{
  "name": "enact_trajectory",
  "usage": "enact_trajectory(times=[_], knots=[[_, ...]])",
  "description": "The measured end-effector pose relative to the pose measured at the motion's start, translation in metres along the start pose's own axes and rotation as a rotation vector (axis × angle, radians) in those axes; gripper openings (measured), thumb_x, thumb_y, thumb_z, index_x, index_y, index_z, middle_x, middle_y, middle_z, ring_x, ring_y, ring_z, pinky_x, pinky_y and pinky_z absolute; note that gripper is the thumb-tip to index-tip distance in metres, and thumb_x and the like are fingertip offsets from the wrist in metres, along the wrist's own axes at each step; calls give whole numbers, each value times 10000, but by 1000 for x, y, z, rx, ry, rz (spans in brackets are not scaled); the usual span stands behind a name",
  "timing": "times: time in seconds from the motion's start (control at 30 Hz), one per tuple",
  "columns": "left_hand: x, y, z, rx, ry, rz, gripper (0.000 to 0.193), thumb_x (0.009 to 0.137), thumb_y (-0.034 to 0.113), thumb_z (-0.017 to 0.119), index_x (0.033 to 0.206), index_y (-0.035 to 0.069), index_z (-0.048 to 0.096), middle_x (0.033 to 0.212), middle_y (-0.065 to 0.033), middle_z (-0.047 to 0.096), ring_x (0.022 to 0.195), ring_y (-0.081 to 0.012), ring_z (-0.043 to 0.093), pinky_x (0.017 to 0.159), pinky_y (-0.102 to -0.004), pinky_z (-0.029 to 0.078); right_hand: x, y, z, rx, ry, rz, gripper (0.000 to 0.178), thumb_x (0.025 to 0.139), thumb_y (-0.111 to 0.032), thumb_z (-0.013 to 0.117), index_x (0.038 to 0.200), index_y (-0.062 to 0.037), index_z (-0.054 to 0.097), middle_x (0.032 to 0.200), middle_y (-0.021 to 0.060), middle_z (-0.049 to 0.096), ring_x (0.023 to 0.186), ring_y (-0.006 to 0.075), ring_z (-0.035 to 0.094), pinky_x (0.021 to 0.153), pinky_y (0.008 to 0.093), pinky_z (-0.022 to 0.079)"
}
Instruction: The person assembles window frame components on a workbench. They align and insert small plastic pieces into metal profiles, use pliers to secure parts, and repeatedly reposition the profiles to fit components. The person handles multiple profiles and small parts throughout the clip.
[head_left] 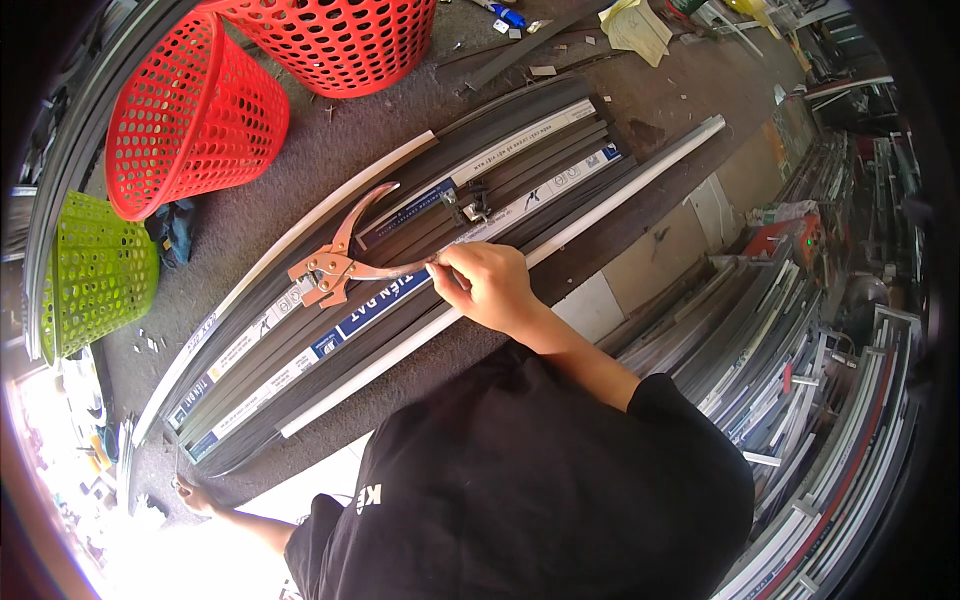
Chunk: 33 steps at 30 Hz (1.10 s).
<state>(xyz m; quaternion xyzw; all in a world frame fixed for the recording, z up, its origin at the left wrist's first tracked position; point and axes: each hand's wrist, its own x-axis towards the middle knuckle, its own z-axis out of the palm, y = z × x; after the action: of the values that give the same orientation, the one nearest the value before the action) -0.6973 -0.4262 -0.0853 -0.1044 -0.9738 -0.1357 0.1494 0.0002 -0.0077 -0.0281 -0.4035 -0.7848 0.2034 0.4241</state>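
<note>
My right hand is closed round the end of one handle of copper-coloured pliers. The pliers lie across a bundle of long dark metal profiles, their two curved handles spread apart and the jaw block to the left. Printed blue and white film strips run along the profiles. Several small black metal pieces sit on the bundle beyond my right hand. My left hand is at the bundle's lower left end, fingers curled by a thin grey piece; what it holds is too small to make out.
Two red perforated baskets and a green one stand at the upper left. One white profile lies along the bundle's near side. Stacked long profiles fill the right. Paper and scraps lie on the floor at the far side.
</note>
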Motion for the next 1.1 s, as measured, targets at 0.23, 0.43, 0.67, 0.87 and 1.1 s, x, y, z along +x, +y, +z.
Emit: enact_trajectory(times=[0.23, 0.43, 0.67, 0.87, 1.1], knots=[[8, 6, 11, 73, 29, -96, 684, 971, 669, 477, 1252, 72, 660, 1257, -169, 685, 1139, -362, 657, 932, -458, 506, -1, 0, 2, -43, -3, 1, 172, 844, -84, 737, 745, -85, 597, 577, 14, 546, 469, 167, 532, 444, 323, 400], [4, 8, 6, 28, 135, -197, 645, 982, 636, 467, 1218, 58, 631, 1239, -253, 607, 1203, -414, 549, 1005, -579, 395, 5, -7, -6, 30, -64, 41, 132, 835, -75, 747, 780, -70, 627, 640, 26, 602, 508, 170, 562, 471, 308, 421], [-55, 82, -11, -84, 691, -323, 615, 992, 612, 456, 1216, 62, 613, 1232, -278, 559, 1231, -437, 487, 1033, -649, 322, 26, 43, -125, 120, -74, 377, 117, 931, -145, 712, 990, -46, 694, 783, 58, 689, 689, 132, 636, 637, 274, 508], [-192, 190, -54, -247, 708, -59, 529, 1022, 559, 428, 1205, 92, 598, 1234, -201, 506, 1239, -391, 425, 1065, -667, 215, 73, 168, -248, -339, -309, 518, 108, 832, -72, 757, 921, -11, 745, 872, 91, 706, 771, 174, 648, 724, 311, 512], [-348, 346, -118, -454, 763, -6, 310, 1047, 359, 500, 1169, 95, 606, 1169, -121, 573, 1188, -318, 486, 1038, -528, 345, 87, 228, -251, -198, -770, 180, 256, 681, -167, 844, 872, -62, 709, 896, 105, 619, 892, 295, 639, 768, 406, 511]])
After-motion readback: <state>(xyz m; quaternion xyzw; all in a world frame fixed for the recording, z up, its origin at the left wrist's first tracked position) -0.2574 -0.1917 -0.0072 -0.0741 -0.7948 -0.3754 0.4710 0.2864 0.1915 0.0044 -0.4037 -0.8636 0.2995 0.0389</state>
